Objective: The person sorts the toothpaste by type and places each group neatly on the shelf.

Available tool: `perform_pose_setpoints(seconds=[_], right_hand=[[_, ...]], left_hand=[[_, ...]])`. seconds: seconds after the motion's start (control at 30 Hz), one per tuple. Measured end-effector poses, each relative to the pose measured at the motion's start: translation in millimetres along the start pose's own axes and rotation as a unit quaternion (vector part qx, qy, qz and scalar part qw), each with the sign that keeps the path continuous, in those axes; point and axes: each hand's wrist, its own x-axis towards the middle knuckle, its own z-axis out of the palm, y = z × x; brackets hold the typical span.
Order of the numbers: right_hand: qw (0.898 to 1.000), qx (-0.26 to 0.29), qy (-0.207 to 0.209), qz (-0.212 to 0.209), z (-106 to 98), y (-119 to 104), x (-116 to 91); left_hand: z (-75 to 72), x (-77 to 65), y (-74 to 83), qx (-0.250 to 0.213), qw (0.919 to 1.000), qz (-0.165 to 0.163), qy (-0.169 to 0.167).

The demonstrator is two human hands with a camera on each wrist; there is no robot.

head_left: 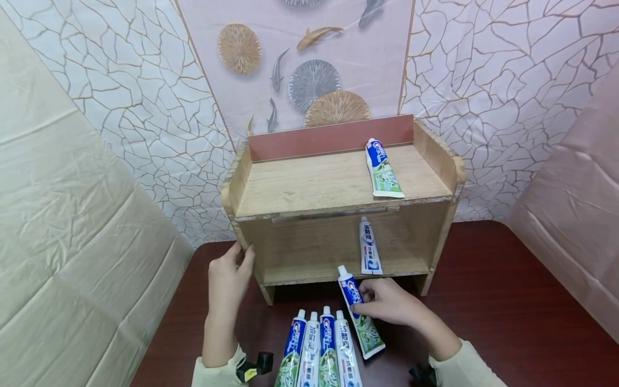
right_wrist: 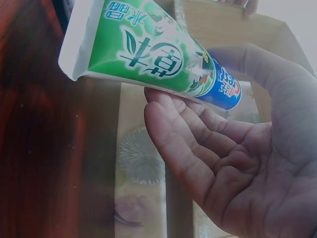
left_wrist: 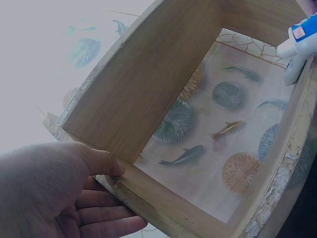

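In the head view my right hand (head_left: 389, 302) pinches a blue-and-green toothpaste tube (head_left: 366, 328) by its upper half, cap pointing toward the shelf. The right wrist view shows the thumb and fingers of that hand (right_wrist: 233, 148) on either side of the tube (right_wrist: 148, 49). At the left side panel of a two-tier wooden shelf (head_left: 295, 188), my left hand (head_left: 229, 277) grips the panel's front edge. Its thumb lies on one face of the board and its fingers on the other, as the left wrist view shows the hand (left_wrist: 64, 188).
A blue-and-green tube (head_left: 384, 169) lies on the upper tier and a white tube (head_left: 369, 247) on the lower one, both right of centre. Several tubes (head_left: 327, 344), blue-green and white, lie in a row on the dark red table (head_left: 508, 301) before the shelf.
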Motion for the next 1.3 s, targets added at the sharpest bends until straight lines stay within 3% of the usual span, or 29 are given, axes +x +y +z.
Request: perform_pose_setpoints(seconds=[0.23,0.5,0.77,1.3], right_hand=[[1.0,0.003,0.008,-0.012,-8,-5,-1],[1.0,0.009,0.008,-0.021,-13,-13,-1],[1.0,0.003,0.017,-0.014,-18,-17,1],[0.998,-0.023,0.037,-0.041,-28,-22,-1]], left_hand=[[-0.1,-0.2,0.9,-0.002,0.9999,-0.013,-0.008],[0.0,0.5,0.2,-0.001,1.0,-0.003,-0.002],[-1.4,2.4,1.1,0.007,0.9999,-0.01,-0.008],[-3.0,3.0,2.8,0.007,0.9997,-0.017,-0.016]])
